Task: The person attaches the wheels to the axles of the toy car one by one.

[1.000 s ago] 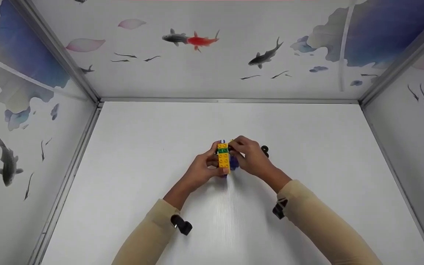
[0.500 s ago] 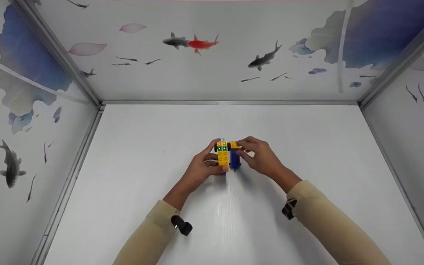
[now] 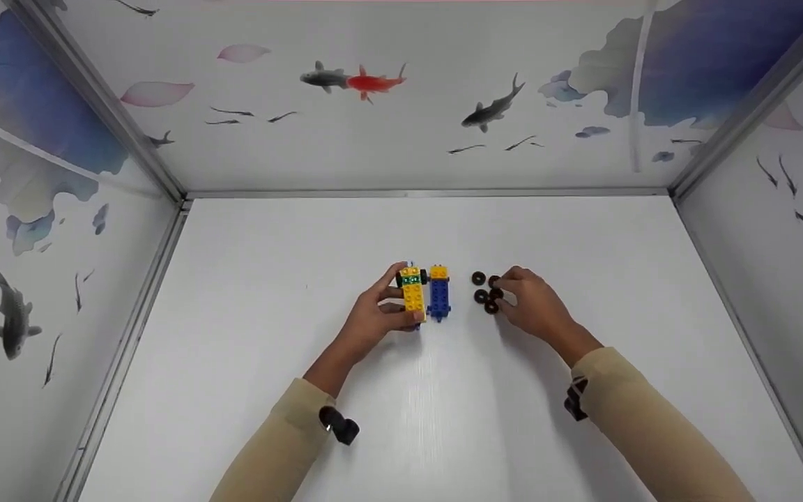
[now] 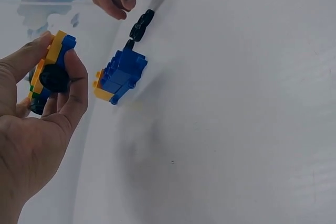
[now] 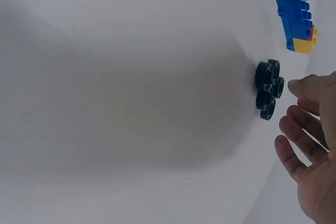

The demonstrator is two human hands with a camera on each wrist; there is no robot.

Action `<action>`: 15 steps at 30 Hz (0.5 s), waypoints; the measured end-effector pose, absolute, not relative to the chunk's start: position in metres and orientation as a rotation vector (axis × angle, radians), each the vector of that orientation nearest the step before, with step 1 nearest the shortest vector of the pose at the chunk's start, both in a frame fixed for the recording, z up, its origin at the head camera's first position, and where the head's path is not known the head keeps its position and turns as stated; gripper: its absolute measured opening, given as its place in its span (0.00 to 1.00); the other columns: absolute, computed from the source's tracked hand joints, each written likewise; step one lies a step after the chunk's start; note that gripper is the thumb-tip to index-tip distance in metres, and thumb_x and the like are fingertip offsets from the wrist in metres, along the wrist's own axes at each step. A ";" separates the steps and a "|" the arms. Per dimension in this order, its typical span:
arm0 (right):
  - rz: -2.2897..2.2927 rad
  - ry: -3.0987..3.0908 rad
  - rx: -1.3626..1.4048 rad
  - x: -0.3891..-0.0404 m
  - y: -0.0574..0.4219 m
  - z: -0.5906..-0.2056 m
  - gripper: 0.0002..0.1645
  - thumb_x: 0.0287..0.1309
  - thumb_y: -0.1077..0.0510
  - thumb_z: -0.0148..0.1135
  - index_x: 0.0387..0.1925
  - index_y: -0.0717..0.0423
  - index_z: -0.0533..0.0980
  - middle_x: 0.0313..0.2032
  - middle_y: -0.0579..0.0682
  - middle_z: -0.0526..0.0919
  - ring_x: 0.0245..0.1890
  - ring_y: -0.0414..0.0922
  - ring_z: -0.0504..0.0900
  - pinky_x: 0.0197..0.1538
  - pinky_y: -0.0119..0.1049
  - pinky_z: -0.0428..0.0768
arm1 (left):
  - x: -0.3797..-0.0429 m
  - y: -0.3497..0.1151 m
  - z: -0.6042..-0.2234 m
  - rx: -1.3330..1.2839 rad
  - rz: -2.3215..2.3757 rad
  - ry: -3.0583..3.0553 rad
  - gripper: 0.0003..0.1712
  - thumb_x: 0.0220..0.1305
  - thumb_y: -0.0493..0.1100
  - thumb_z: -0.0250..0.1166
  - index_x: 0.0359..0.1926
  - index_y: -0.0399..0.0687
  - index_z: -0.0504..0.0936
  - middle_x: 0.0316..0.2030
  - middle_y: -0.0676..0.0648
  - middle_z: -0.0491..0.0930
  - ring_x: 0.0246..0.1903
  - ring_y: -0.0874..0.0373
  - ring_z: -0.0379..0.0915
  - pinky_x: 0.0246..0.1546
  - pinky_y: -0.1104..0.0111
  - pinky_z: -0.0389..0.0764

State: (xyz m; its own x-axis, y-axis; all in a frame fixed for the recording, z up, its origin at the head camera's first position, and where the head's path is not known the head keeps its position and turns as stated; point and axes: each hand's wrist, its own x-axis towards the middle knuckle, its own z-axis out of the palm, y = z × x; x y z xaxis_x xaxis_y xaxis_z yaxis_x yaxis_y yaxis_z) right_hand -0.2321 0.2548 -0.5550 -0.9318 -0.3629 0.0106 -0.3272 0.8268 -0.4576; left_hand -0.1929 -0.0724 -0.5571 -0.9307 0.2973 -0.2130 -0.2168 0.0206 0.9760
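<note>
My left hand (image 3: 373,319) grips a toy brick car (image 3: 413,296) by its ends, thumb at the near one. The car has yellow bricks, a green band and a blue base; a black wheel (image 4: 54,78) shows on its side in the left wrist view. Just right of it, a blue toy car base (image 3: 439,300) with one yellow brick at its far end stands on the table. Over a cluster of loose black wheels (image 3: 481,296) hovers my right hand (image 3: 537,303), its fingers loosely bent. In the right wrist view its fingertips (image 5: 294,88) sit just off the wheels, with nothing between them.
The white tabletop (image 3: 234,418) is bounded by panels on the left, right and back, printed with fish and leaves. A metal frame strip (image 3: 408,193) runs along the table's back edge. A black camera (image 3: 339,425) sits at the left sleeve.
My right hand has left the car in my left hand, passed the blue base, and moved right to the loose wheels, which now show. My left hand has shifted slightly left with its car.
</note>
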 end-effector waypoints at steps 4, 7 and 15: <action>-0.679 2.951 -0.585 -0.232 0.260 -0.561 0.20 0.68 0.68 0.72 0.60 0.67 0.86 0.55 0.64 0.86 0.57 0.61 0.86 0.60 0.56 0.88 | -0.193 -0.073 -0.556 0.088 1.957 1.951 0.62 0.65 0.39 0.82 0.87 0.79 0.57 0.68 0.38 0.74 0.59 0.47 0.87 0.56 0.58 0.93; -0.638 2.961 -0.627 -0.230 0.263 -0.566 0.20 0.69 0.71 0.69 0.61 0.66 0.86 0.55 0.63 0.85 0.58 0.61 0.85 0.60 0.55 0.89 | -0.192 -0.074 -0.556 0.080 1.929 1.976 0.63 0.63 0.39 0.83 0.87 0.80 0.57 0.69 0.39 0.75 0.60 0.47 0.87 0.57 0.59 0.92; -0.587 2.983 -0.668 -0.227 0.265 -0.576 0.18 0.73 0.70 0.68 0.60 0.64 0.87 0.56 0.62 0.84 0.58 0.61 0.83 0.61 0.53 0.88 | -0.191 -0.074 -0.558 0.056 1.930 1.956 0.64 0.63 0.36 0.82 0.87 0.81 0.56 0.69 0.40 0.75 0.60 0.48 0.87 0.59 0.60 0.92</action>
